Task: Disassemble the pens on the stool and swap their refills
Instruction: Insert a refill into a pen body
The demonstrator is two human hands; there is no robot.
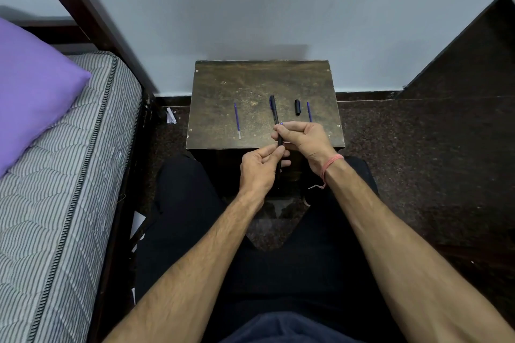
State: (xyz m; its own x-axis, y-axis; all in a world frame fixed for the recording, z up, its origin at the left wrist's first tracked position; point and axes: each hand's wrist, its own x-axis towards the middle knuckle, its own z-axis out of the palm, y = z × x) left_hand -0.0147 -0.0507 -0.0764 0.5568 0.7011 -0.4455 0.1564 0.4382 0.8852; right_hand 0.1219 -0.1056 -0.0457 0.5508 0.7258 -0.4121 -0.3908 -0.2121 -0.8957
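the left hand (257, 168) pinches the near end of a black pen barrel (279, 157) between thumb and curled fingers, just past the stool's near edge and above the lap. the right hand (301, 138) sits a little farther out over the stool's near edge, fingers curled with the tips closed together at the upper part of that barrel; a small blue bit (281, 123) shows at its fingertips, too small to tell what it is. both forearms reach forward from the bottom of the view and meet at the barrel, and a pink thread (330, 165) circles the right wrist.

a capped black pen (274, 109) lies on the wooden stool (223, 86), its near end running under the right hand's fingers. right of it lies a loose black cap (298, 107), and just beyond that a blue refill (309, 111). another blue refill (237, 120) lies well apart on the left side of the stool top.

the stool stands against a pale wall (250, 8). a striped mattress (69, 161) with a purple pillow (30, 86) lies to the left.
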